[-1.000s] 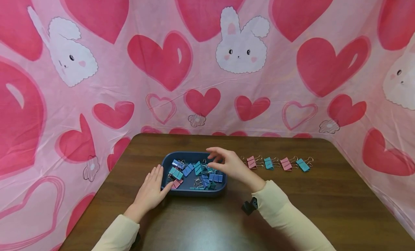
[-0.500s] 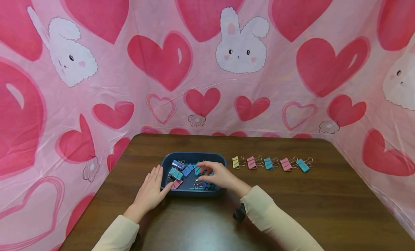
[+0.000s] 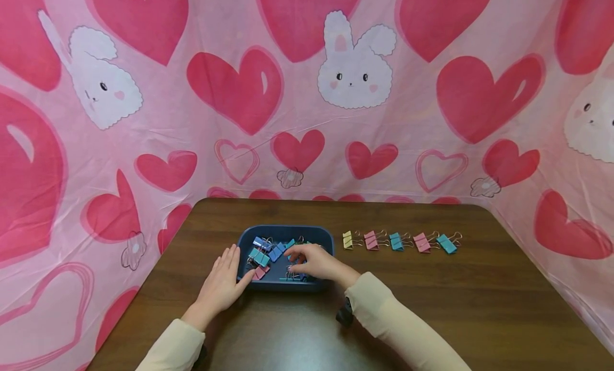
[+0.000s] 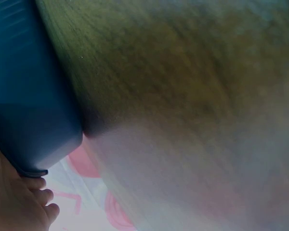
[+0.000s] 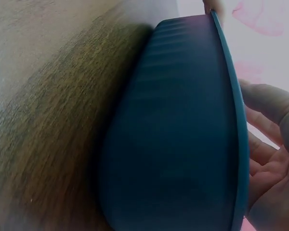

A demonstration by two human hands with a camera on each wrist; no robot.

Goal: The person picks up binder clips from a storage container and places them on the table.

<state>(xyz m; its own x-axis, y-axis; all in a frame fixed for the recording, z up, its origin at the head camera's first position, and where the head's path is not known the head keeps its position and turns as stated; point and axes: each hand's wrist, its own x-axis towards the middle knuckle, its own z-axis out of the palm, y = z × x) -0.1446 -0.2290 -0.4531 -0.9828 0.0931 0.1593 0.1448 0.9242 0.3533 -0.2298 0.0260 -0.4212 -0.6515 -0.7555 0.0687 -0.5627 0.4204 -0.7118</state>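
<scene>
A dark blue tray [image 3: 283,286] stands on the table with a heap of binder clips in it: blue [image 3: 276,252], teal [image 3: 259,258] and pink [image 3: 260,273]. My left hand [image 3: 218,280] lies along its left end, fingers straight and thumb over the rim. Over the right half of the tray, my right hand [image 3: 314,261] reaches down with bent fingers, thumb apart from them, just above a clip with silver handles [image 3: 291,273]. It covers several clips beneath. In the right wrist view the tray wall [image 5: 173,120] hides the fingertips.
Right of the tray, a row of clips lies on the wooden table [image 3: 384,307]: yellow [image 3: 347,240], pink [image 3: 371,240], teal [image 3: 396,242], another pink [image 3: 422,242] and another teal [image 3: 447,244]. Behind the table hangs a pink cloth [image 3: 403,120] with hearts and rabbits.
My right hand has come from the tray's back right rim, leftward and down among the clips, uncovering the yellow clip in the row. The left hand keeps its place on the tray.
</scene>
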